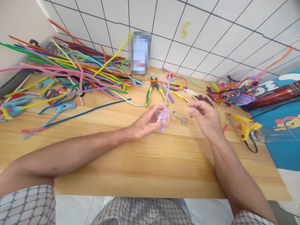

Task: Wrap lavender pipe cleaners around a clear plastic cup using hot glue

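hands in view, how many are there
2: the left hand holds a clear round piece with purple pipe cleaners; the right hand is to the right of the small scissors. Neither is hidden.

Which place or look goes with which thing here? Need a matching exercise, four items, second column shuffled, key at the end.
1. pliers
2. glue gun
3. scissors
4. clear ball

A. held in the left hand, purple stems across it
B. silver, on the table between left hand and right hand
C. green and yellow, farther off than either hand
D. mostly yellow, to the right of the right hand

Pairs: 1-C, 2-D, 3-B, 4-A
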Demonstrator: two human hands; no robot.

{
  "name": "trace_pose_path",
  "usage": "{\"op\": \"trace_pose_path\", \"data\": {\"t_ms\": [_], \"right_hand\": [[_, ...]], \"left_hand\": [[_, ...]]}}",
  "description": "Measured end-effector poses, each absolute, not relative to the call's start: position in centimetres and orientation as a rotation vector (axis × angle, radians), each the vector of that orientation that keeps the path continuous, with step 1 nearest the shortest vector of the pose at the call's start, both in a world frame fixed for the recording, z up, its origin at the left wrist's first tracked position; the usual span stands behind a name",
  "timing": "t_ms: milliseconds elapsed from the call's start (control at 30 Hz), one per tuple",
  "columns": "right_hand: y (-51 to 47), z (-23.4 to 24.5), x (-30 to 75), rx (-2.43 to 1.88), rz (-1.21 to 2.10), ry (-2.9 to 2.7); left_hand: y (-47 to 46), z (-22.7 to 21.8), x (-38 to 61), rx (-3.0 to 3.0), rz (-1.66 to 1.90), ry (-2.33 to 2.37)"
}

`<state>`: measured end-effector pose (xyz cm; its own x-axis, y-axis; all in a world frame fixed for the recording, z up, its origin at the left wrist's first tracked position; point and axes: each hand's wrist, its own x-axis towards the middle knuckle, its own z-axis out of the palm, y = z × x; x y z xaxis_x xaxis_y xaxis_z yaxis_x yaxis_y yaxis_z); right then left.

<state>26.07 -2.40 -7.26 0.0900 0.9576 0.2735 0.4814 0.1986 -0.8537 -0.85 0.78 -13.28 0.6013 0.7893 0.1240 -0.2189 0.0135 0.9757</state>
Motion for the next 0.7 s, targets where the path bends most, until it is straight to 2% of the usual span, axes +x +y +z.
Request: {"op": "trace_pose_path", "data": {"t_ms": [133, 400, 700], "right_hand": [[-2.8, -7.7, 24.9, -1.475, 0.837, -1.738], [-2.9, -8.4, 23.8, -1.499, 0.945, -1.731], [-1.4, -7.9, 26.1, -1.217, 0.763, -1.278]], "left_hand": [[0.7, -13.0, -1.0, 1.371, 0.806, 0.537], [0.7, -13.1, -1.1, 1.386, 0.794, 0.525], [1.0, -13.2, -0.9, 1.298, 0.864, 0.547]]}}
